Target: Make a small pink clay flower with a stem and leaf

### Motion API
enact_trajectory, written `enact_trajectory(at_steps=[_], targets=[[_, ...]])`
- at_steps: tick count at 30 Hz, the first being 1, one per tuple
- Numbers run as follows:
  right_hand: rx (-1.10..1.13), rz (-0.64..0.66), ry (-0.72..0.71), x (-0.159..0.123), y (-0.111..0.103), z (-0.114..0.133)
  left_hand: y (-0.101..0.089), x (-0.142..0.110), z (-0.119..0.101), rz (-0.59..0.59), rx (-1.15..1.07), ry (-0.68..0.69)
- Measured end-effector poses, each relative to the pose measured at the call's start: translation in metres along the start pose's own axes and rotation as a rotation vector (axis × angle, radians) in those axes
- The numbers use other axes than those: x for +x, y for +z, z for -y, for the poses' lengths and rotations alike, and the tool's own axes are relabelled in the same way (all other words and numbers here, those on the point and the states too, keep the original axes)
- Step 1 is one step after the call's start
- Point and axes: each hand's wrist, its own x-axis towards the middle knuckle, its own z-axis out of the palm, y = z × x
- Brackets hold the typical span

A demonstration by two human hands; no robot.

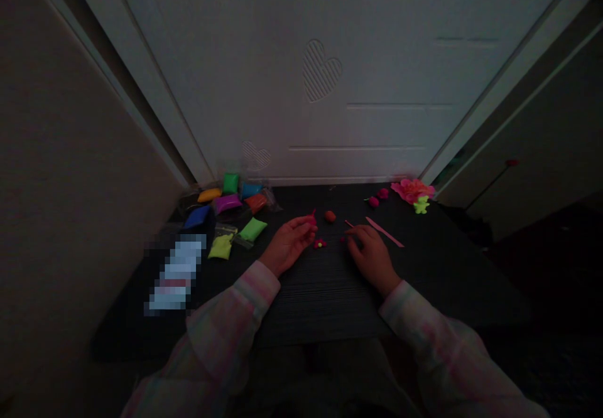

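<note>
In the head view, the left hand (pixel 291 242) pinches a small crimson clay-like piece (pixel 311 219) above the dark wood-grained counter (pixel 320 299), well in from its front edge. The right hand (pixel 370 253) curls near a flat pink strip (pixel 385 233); whether it grips anything, I can't tell. A tiny red, yellow-centred flower (pixel 320 243) lies between them. Bright plastic packets (pixel 227 203) crowd the back left corner.

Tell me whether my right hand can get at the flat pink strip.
Probably yes: the flat pink strip lies on the table beside your right hand, nothing visibly covering it, though whether that hand is free is unclear.
</note>
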Motion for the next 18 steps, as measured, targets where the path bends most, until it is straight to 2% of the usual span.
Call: enact_trajectory(at_steps=[6, 11, 18], targets=[[-0.060, 0.054, -0.001, -0.0005, -0.0007, 0.0020, -0.0012, 0.0017, 0.0033, -0.038, 0.061, 0.028], [-0.073, 0.101, -0.008, -0.0003, 0.0002, 0.0015, 0.0009, 0.0002, 0.0042, -0.012, 0.172, -0.014], [0.105, 0.056, -0.009, -0.0015, 0.0008, 0.0091, 0.0037, -0.0023, 0.0089, 0.033, 0.398, -0.038]])
